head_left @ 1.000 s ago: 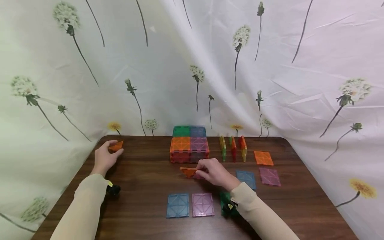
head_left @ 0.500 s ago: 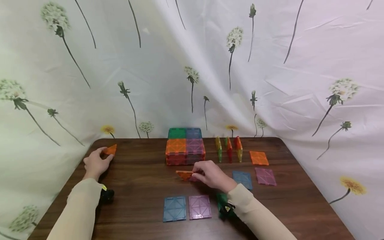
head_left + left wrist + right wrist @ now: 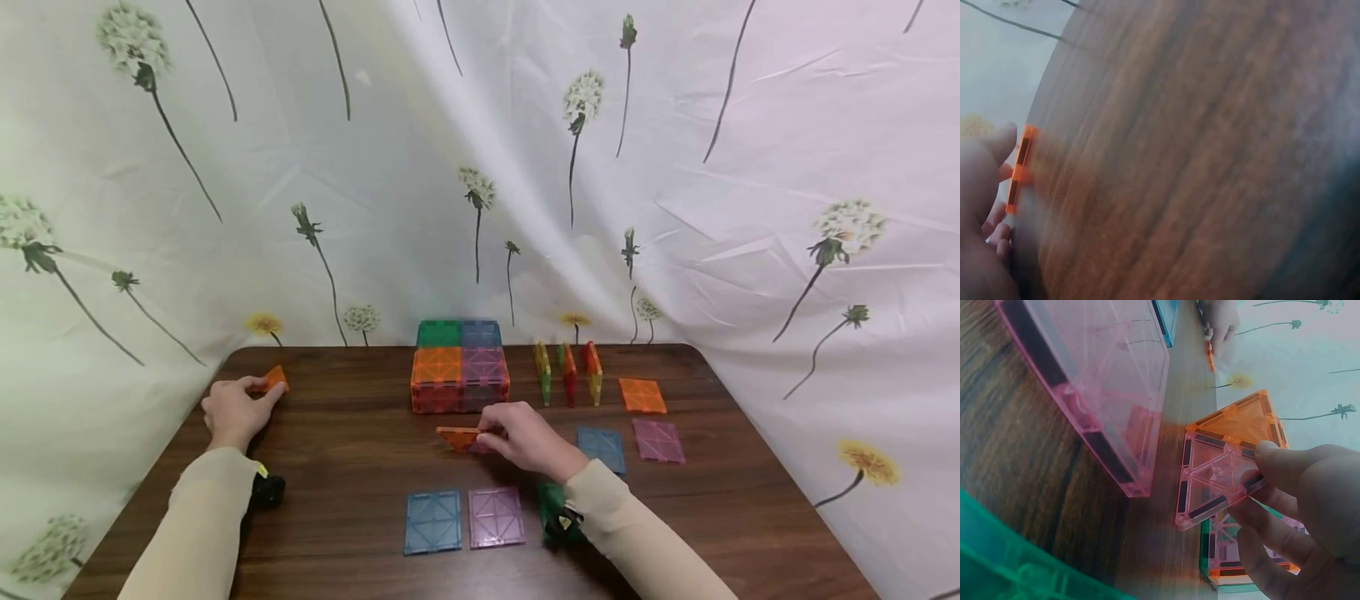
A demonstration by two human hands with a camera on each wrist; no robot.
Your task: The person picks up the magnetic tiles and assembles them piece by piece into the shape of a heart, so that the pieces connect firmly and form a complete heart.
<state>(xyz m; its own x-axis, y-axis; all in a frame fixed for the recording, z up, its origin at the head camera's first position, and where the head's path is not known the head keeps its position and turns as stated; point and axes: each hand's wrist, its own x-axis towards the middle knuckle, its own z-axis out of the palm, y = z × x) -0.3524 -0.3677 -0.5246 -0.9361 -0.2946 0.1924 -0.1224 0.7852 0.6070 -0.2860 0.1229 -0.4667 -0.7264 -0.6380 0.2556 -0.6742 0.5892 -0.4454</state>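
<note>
My left hand [image 3: 255,390] pinches a small orange triangle tile [image 3: 274,379] near the table's far left corner. The left wrist view shows that tile [image 3: 1019,169] edge-on against my fingers. My right hand [image 3: 489,435] holds a pair of joined triangle tiles [image 3: 459,437] just above the table, in front of a flat box of coloured square tiles [image 3: 459,367]. In the right wrist view, thumb and fingers pinch the pink triangle [image 3: 1216,481], and the orange triangle [image 3: 1244,419] is joined to it.
Three tiles [image 3: 567,373] stand upright right of the box. Flat squares lie around: orange [image 3: 642,395], blue [image 3: 601,448], pink [image 3: 657,439], and nearer me blue [image 3: 433,521], pink [image 3: 496,517] and green [image 3: 551,507]. A flowered cloth hangs behind the brown table [image 3: 352,467].
My left hand has slid a little left toward the table edge with its orange triangle. The right hand has stayed almost still with its triangles.
</note>
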